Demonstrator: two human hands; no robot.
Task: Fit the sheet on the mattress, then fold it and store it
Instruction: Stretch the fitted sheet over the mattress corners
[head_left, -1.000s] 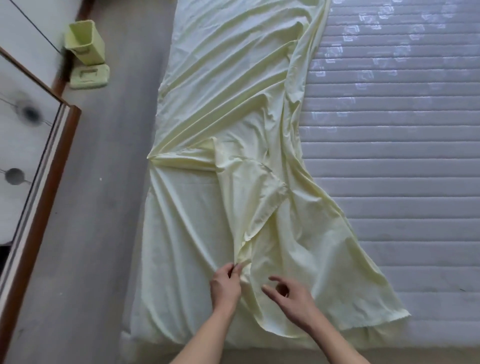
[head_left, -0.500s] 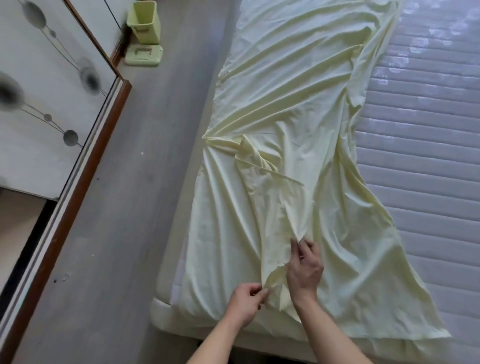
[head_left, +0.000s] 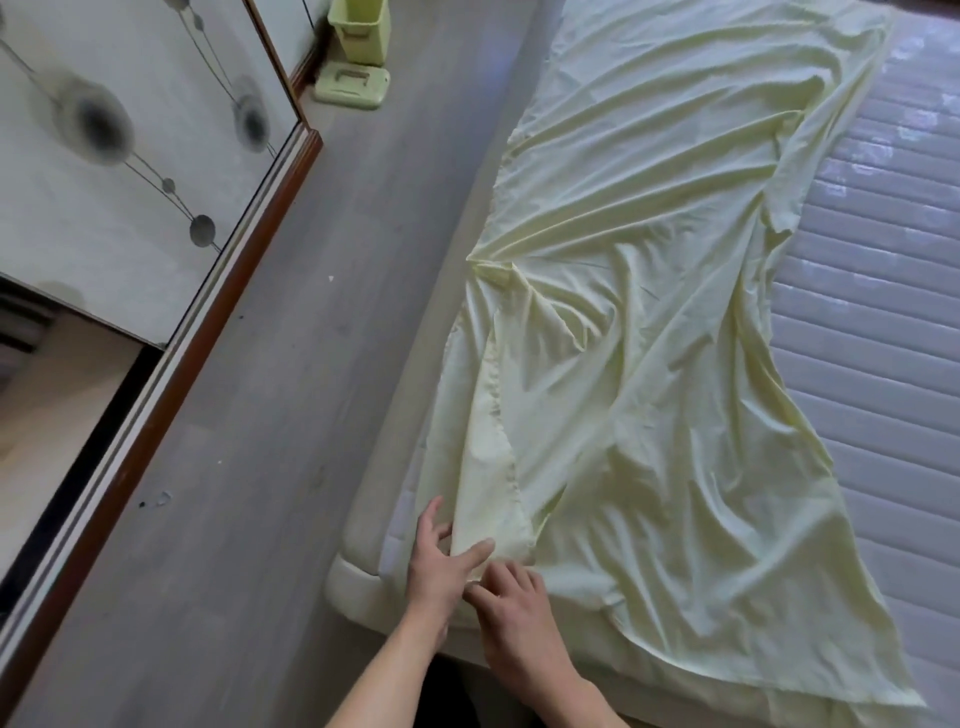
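Here the left hand (head_left: 441, 566) and right hand (head_left: 511, 603) pinched the sheet (head_left: 649, 364) hem at the mattress (head_left: 358, 582) near-left corner; its length ran away forward.

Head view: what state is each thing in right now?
sheet: crumpled, spread along the mattress's left side, not fitted
mattress: right part bare
left hand: pinching a sheet fold near the mattress corner
right hand: resting on the sheet beside it; grip unclear
bin: upright on the floor
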